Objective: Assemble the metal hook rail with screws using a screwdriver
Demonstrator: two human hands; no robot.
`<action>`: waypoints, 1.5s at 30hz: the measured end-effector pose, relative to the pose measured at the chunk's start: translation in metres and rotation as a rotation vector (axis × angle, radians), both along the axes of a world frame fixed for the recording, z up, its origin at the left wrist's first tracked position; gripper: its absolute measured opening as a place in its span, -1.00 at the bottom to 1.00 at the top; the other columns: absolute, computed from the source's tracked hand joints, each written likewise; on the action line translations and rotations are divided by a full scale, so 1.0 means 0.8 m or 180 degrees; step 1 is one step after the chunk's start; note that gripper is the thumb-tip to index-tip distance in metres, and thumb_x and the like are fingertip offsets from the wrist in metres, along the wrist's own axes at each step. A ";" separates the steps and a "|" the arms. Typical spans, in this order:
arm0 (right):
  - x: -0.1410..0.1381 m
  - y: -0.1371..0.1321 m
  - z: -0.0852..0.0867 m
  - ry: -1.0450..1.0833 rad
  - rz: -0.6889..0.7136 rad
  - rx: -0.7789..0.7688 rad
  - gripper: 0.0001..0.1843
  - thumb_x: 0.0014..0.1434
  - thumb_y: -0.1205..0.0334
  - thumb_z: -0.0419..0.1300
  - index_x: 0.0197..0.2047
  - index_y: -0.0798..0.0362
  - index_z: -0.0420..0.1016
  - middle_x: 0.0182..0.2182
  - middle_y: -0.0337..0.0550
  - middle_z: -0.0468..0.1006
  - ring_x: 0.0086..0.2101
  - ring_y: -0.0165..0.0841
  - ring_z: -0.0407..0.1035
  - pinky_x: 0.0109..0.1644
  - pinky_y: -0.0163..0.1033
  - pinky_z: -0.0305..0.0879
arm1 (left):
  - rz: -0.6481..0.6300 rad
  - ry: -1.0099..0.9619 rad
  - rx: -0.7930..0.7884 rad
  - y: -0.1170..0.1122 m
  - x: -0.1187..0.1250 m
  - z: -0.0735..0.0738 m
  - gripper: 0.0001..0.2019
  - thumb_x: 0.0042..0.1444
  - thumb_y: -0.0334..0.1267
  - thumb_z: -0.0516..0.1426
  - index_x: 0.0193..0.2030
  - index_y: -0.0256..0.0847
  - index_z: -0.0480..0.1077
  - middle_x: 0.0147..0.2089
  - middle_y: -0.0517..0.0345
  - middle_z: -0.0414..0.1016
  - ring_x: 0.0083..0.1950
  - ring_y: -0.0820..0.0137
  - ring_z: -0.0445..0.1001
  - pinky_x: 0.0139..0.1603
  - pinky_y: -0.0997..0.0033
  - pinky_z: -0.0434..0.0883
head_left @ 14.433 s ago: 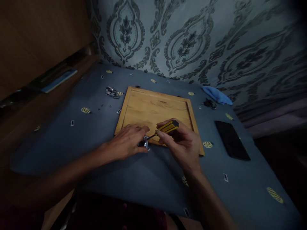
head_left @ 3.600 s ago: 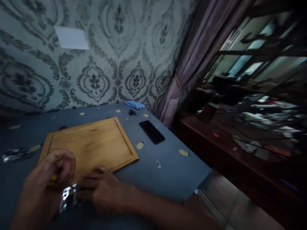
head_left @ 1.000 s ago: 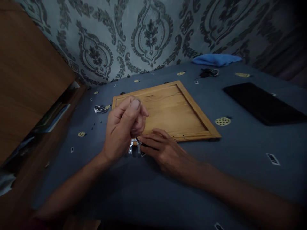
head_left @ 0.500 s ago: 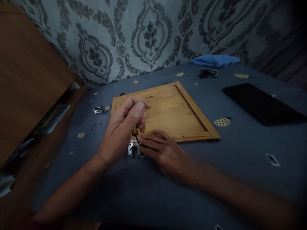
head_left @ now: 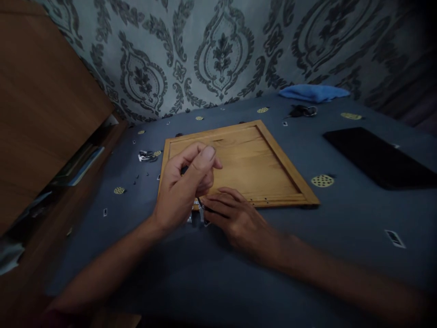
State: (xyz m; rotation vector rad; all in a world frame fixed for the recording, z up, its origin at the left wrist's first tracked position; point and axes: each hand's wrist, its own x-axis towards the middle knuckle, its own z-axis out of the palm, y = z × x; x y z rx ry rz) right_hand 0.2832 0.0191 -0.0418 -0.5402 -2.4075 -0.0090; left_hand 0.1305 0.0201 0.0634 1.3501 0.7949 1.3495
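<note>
Hinge (head_left: 201, 213) sits at the near edge of the wooden panel (head_left: 239, 159). Left hand (head_left: 182, 189) is wrapped around a mostly hidden screwdriver (head_left: 199, 201), shaft at the hinge. Right hand (head_left: 237, 221) lies beside the hinge; cannot tell whether gripping.

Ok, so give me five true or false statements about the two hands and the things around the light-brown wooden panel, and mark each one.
1. The left hand is curled around a thin, dark-shafted screwdriver, mostly hidden. True.
2. A flat black rectangular device lies right of the framed light-brown wooden panel. True.
3. The right hand rests on the device. False: its fingers are by a shiny silver metal fitting at the panel's near edge.
4. A crumpled blue cloth lies near the patterned wall. True.
5. The cloth covers the panel. False: it lies beyond it, to the right.
</note>
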 end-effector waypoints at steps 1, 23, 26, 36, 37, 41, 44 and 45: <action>-0.001 0.000 0.000 0.0005 0.0005 0.0004 -0.70 0.30 0.53 0.14 -0.08 0.06 0.65 -0.06 -0.02 0.73 0.00 -0.21 0.55 0.23 0.03 0.40 | -0.0009 0.0006 -0.0010 0.000 0.000 0.000 -0.63 0.29 0.02 0.27 -0.39 -0.20 0.39 -0.60 0.41 0.00 -0.60 0.57 -0.05 -0.60 0.53 0.02; 0.003 0.000 0.010 -0.0164 0.0119 -0.0120 -0.79 0.33 0.46 0.20 -0.05 0.09 0.62 -0.04 -0.02 0.72 0.02 -0.18 0.52 0.26 0.08 0.33 | 0.0435 0.0025 -0.0014 -0.001 0.007 -0.001 -0.62 0.20 0.12 0.33 -0.31 -0.16 0.44 -0.59 0.38 0.17 -0.60 0.54 0.10 -0.59 0.54 0.15; 0.003 0.000 0.010 -0.0177 0.0076 -0.0088 -0.80 0.36 0.45 0.18 -0.07 0.08 0.62 -0.05 -0.04 0.72 0.00 -0.19 0.53 0.26 0.05 0.33 | 0.0366 -0.0089 0.0179 -0.005 0.010 -0.003 -0.64 0.20 0.04 0.35 -0.36 -0.18 0.42 -0.63 0.43 0.06 -0.64 0.59 -0.05 -0.63 0.55 0.05; 0.004 0.000 0.006 -0.0187 0.0081 -0.0009 -0.79 0.35 0.44 0.20 -0.03 0.10 0.62 -0.05 -0.02 0.71 0.04 -0.18 0.50 0.29 0.06 0.31 | 0.0153 -0.0029 0.0125 0.000 0.004 0.004 -0.68 0.26 -0.08 0.32 -0.40 -0.20 0.40 -0.64 0.45 -0.03 -0.66 0.61 -0.09 -0.66 0.60 0.00; 0.004 0.000 0.007 -0.0203 0.0079 -0.0020 -0.79 0.35 0.44 0.20 -0.03 0.10 0.62 -0.05 -0.02 0.71 0.03 -0.18 0.50 0.29 0.06 0.31 | 0.0106 0.0000 0.0129 0.000 0.003 0.004 -0.67 0.25 -0.06 0.33 -0.40 -0.20 0.40 -0.64 0.45 -0.03 -0.67 0.61 -0.09 -0.66 0.60 0.01; 0.005 -0.001 0.007 -0.0242 0.0118 -0.0144 -0.78 0.36 0.44 0.20 0.02 0.13 0.61 -0.01 0.02 0.69 0.07 -0.17 0.48 0.30 0.09 0.30 | -0.0048 0.0053 0.0101 0.002 0.002 0.006 -0.64 0.24 -0.02 0.34 -0.41 -0.21 0.41 -0.65 0.44 -0.02 -0.68 0.62 -0.08 -0.67 0.61 0.03; 0.005 -0.001 0.008 -0.0235 0.0116 -0.0180 -0.76 0.40 0.43 0.16 0.04 0.10 0.61 0.01 0.01 0.69 0.10 -0.18 0.47 0.32 0.10 0.28 | -0.0045 0.0060 0.0052 0.004 0.000 0.010 -0.63 0.23 -0.04 0.35 -0.44 -0.23 0.42 -0.66 0.43 0.00 -0.68 0.64 -0.09 -0.67 0.63 0.02; 0.005 -0.001 0.008 -0.0240 0.0100 -0.0179 -0.75 0.41 0.42 0.14 0.03 0.08 0.61 0.00 0.00 0.69 0.10 -0.18 0.47 0.32 0.09 0.27 | -0.0063 0.0066 0.0033 0.004 -0.001 0.011 -0.62 0.22 -0.03 0.36 -0.45 -0.24 0.42 -0.66 0.43 0.00 -0.67 0.64 -0.09 -0.67 0.63 0.02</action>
